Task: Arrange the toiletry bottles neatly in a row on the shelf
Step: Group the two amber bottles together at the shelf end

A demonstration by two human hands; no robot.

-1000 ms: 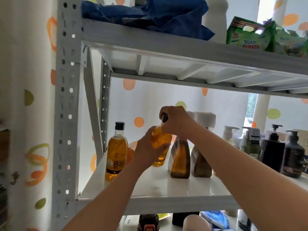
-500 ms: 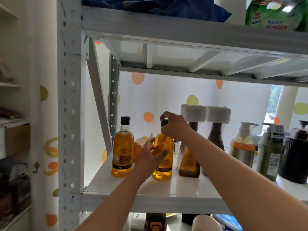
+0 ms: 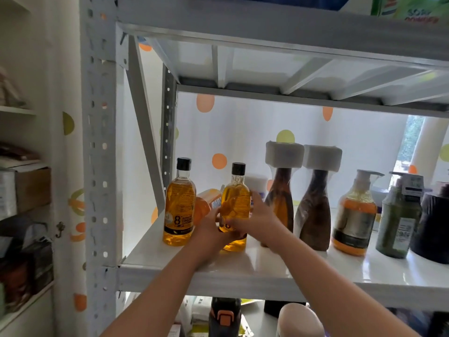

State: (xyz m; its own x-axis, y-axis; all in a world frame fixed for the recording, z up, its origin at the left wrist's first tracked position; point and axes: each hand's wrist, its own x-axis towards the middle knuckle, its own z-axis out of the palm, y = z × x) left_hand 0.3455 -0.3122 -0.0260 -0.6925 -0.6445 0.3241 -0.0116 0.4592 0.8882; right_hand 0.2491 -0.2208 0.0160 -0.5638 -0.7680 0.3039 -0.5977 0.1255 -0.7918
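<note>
Since half a second ago the right hand (image 3: 260, 222) has slid down from the black cap to the lower body of the second amber bottle (image 3: 236, 198). A second ago that bottle was held up in the air; it now stands upright on the shelf board (image 3: 303, 261).

That board is white and glossy, set in a grey perforated frame (image 3: 99, 166). Where the view cuts it off on the right stands a dark bottle (image 3: 432, 227). Leftward follow a green pump bottle (image 3: 398, 222), an amber pump bottle (image 3: 354, 215), the right brown bottle (image 3: 315, 210) and the left brown bottle (image 3: 279, 200), both with blocky white caps. All are upright, in a rough line along the board.

Near the board's left edge the first amber bottle (image 3: 179, 205) stands upright with its label to the front. The second amber bottle is just beside it, a narrow gap apart, between it and the left brown bottle. Toward the back edge behind these two, an orange bottle (image 3: 206, 203) lies on its side and a white tub (image 3: 257, 183) is partly hidden.

Both hands hold the second amber bottle low down. The left hand (image 3: 210, 233) wraps its left side, fingers curled round the body. The right hand's thumb lies across the front over the label. Its fingers (image 3: 256, 203) reach up the right side, slightly bent, against the bottle.
</note>
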